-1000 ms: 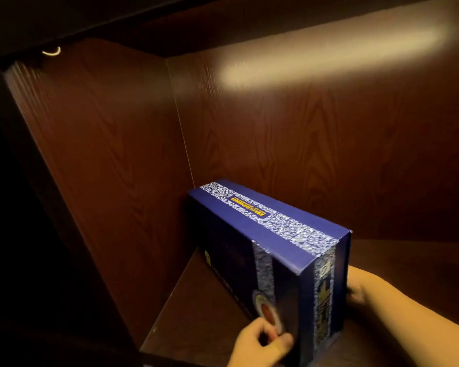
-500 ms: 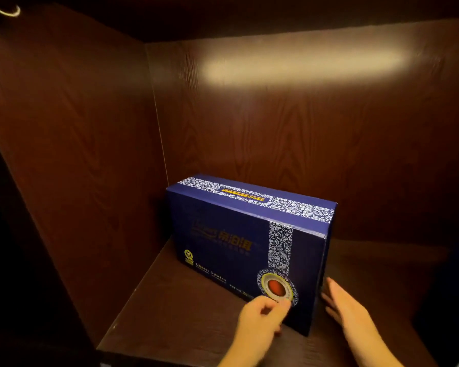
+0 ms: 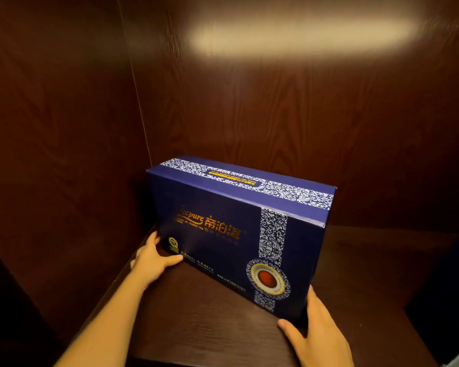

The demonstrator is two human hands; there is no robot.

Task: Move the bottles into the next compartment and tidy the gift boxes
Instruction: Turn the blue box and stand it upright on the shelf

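Note:
A dark blue gift box [image 3: 217, 207] with white floral bands, gold lettering and a round red emblem stands on its long side on the dark wooden shelf [image 3: 196, 327], near the back left corner, its front face turned slightly left. My left hand [image 3: 151, 258] clasps the box's lower left corner, thumb on the front face and fingers around the end. At the lower right corner, my right hand [image 3: 316, 335] presses against the box's end, thumb by the front edge. No bottles are in view.
The compartment's left wall [image 3: 64, 154] stands close beside the box and the back wall [image 3: 276, 115] just behind it. Bare shelf lies to the right of the box [image 3: 368, 260] and in front of it. The far right is dark.
The box has swung from end-on to showing its front face. My left hand slid from the red emblem to the lower left corner. My right hand stays at the right end.

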